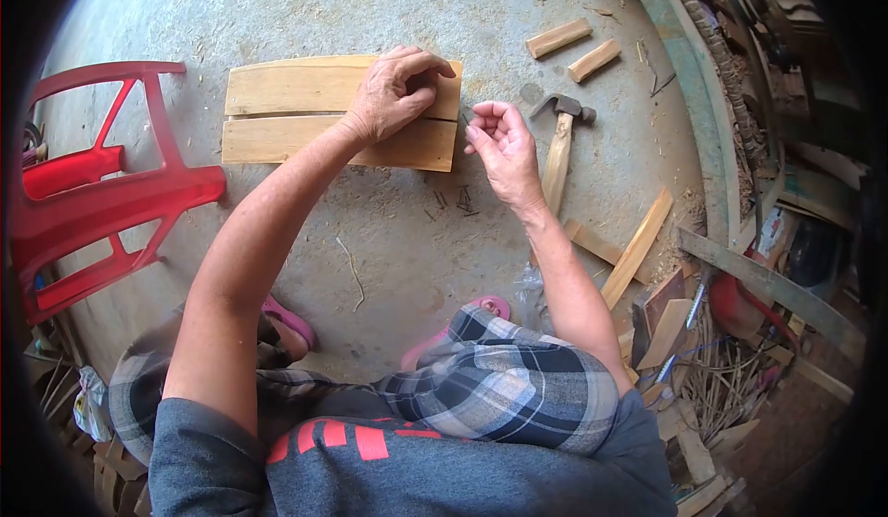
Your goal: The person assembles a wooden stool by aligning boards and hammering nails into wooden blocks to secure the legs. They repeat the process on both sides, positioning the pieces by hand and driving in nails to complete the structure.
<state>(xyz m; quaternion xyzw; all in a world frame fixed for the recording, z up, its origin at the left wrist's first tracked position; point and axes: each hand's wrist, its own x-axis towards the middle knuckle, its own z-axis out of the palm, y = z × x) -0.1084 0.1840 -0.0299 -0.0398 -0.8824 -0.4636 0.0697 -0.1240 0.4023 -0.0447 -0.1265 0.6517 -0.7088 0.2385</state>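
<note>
Two boards lie flat on the floor (388, 240) in front of me. The far board (296, 87) and the near board (287, 140) touch along their long sides. My left hand (393, 96) rests on their right end. My right hand (504, 147) is just to the right of the boards, up off the floor. The hammer (560, 147) lies on the floor just right of that hand. Some nails (458, 201) lie on the floor, just nearer to me than the boards. Two small blocks (559, 38) lie farther away than the hammer. A chair (102, 193) is to the left of the boards. A long strip of wood (638, 247) lies to the right, nearer than the hammer. A pile of sticks (721, 369) is near me on the right.
</note>
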